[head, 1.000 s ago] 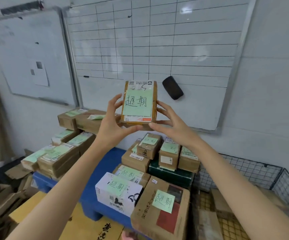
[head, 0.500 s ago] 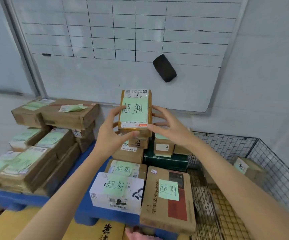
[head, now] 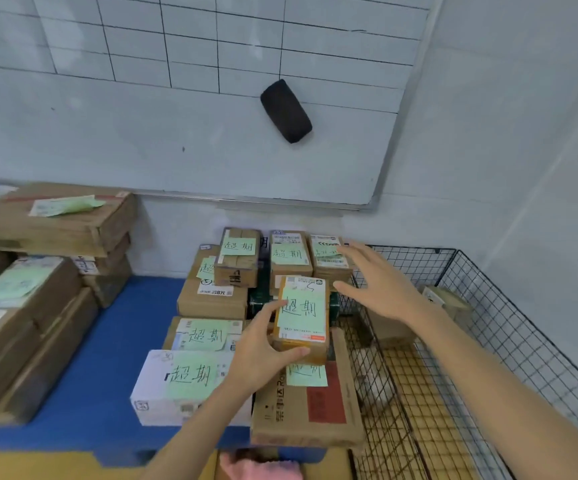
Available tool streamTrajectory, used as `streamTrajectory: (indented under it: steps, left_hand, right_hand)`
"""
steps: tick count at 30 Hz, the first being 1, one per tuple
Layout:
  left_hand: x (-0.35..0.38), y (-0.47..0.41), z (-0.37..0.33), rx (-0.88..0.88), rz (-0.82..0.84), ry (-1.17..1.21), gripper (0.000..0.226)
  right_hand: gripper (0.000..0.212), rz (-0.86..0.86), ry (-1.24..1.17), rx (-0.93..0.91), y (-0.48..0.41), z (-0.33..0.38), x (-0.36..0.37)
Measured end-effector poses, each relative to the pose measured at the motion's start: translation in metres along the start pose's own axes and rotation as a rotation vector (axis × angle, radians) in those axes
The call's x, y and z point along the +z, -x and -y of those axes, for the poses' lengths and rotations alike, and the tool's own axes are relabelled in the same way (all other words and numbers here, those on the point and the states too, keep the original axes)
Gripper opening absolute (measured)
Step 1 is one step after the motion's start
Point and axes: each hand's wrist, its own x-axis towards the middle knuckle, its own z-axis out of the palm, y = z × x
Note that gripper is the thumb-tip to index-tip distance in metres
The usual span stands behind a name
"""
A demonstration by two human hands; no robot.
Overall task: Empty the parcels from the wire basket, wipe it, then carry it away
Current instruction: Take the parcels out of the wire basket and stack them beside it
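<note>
A small brown parcel [head: 303, 318] with a green note on top rests on the stack of parcels on the blue pallet [head: 107, 341]. My left hand [head: 263, 351] grips its near left corner. My right hand [head: 377, 285] hovers just to its right, fingers spread, holding nothing. The black wire basket [head: 488, 306] stands at the right. Inside it lie a small pale parcel [head: 448, 301] at the far right, a brown parcel [head: 389, 329] behind my right wrist, and a blurred pale bundle [head: 372, 384].
More note-tagged parcels are stacked at the left [head: 38, 271] and behind [head: 291, 254]. A large flat box [head: 315, 407] lies under the held parcel. A whiteboard [head: 176, 98] with a black eraser [head: 285, 110] hangs on the wall. Something pink [head: 259, 467] shows at the bottom edge.
The parcel came down from chest height onto the stack. My right hand let go of it and opened to the right. The view tilted down towards the basket.
</note>
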Motion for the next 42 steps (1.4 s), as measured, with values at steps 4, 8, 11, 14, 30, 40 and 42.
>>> streamTrajectory:
  steps: [4, 8, 11, 14, 30, 40, 42]
  left_hand:
    - [0.034, -0.004, 0.004, -0.022, 0.061, -0.026, 0.083]
    - [0.059, -0.009, 0.006, -0.049, 0.079, -0.035, 0.085]
    - [0.071, -0.012, 0.004, -0.051, 0.052, -0.06, 0.086]
    - [0.079, -0.017, -0.001, -0.059, 0.027, -0.078, 0.083]
    - [0.074, -0.02, -0.017, -0.013, 0.028, -0.197, 0.084]
    - [0.082, -0.033, -0.099, 0.159, -0.153, -0.416, 0.067]
    - [0.096, -0.039, -0.118, 0.195, -0.196, -0.47, 0.064]
  right_hand:
    - [0.075, 0.002, -0.005, 0.082, 0.013, -0.016, -0.003]
    - [0.074, 0.003, 0.005, 0.137, 0.023, -0.03, -0.002]
    - [0.073, -0.001, 0.017, 0.174, 0.03, -0.037, -0.004]
    - [0.072, 0.005, 0.009, 0.201, 0.035, -0.043, -0.008]
    - [0.068, -0.004, 0.043, 0.203, 0.045, -0.09, 0.007]
    - [0.065, 0.042, -0.116, 0.135, 0.043, -0.162, 0.018]
    - [0.065, 0.06, -0.156, 0.139, 0.044, -0.183, 0.02]
